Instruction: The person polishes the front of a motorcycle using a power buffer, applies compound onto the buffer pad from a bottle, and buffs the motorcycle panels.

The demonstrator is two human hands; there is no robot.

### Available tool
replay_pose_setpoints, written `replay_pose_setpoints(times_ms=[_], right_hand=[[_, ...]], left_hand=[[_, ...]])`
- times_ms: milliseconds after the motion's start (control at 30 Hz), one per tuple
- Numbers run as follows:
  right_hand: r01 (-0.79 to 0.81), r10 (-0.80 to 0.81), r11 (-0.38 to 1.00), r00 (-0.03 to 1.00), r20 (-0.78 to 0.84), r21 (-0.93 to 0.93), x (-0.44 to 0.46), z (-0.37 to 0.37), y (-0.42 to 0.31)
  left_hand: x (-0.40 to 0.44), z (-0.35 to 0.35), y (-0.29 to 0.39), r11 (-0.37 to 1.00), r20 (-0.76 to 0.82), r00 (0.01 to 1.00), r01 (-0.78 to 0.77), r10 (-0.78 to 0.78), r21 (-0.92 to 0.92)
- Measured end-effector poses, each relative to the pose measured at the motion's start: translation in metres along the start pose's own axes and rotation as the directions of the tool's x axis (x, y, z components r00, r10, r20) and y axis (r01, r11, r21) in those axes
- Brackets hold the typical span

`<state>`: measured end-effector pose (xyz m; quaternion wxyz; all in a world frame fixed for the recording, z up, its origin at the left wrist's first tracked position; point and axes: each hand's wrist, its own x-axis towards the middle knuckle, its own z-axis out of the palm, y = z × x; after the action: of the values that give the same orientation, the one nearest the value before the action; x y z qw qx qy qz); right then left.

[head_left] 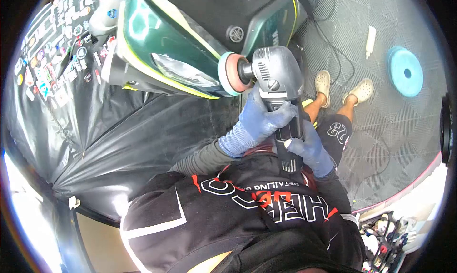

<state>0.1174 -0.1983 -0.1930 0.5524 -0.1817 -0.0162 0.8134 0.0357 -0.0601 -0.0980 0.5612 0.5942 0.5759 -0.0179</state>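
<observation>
A grey and black power polisher (278, 73) is held in both gloved hands. My left hand (259, 118), in a blue glove, grips it just behind the head. Lower down, my right hand (312, 151) is wrapped round the body of the tool. The round pad (232, 74), pink with a pale blue rim, stands on edge against or very near the end of a glossy green panel (166, 49) with yellow-green trim. Whether pad and panel touch is hard to tell. A second green part (271, 25) lies behind the tool.
Black sheeting (119, 125) spreads at the left, with a sticker-covered surface (62, 49) beyond. On the grey tiled floor are a blue round object (405, 72), a white bottle (370, 42) and a cable (335, 49). Assorted items (385, 239) fill the lower right.
</observation>
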Motion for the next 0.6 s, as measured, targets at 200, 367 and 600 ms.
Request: replay_pose_setpoints(times_ms=[200, 367, 600], right_hand=[[-0.044, 0.051, 0.981, 0.998, 0.031, -0.190, 0.004, 0.005, -0.056], [-0.107, 0.107, 0.994, 0.993, -0.048, 0.005, -0.014, 0.005, -0.049], [0.176, -0.244, 0.916, 0.958, -0.153, -0.360, 0.009, -0.001, -0.019]], left_hand=[[0.012, -0.007, 0.040, 0.994, 0.054, 0.993, -0.103, 0.104, -0.028], [0.002, 0.014, 0.015, 0.982, -0.061, 0.997, -0.048, 0.037, -0.183], [0.012, 0.001, 0.004, 0.971, 0.047, 0.994, -0.091, 0.104, -0.220]])
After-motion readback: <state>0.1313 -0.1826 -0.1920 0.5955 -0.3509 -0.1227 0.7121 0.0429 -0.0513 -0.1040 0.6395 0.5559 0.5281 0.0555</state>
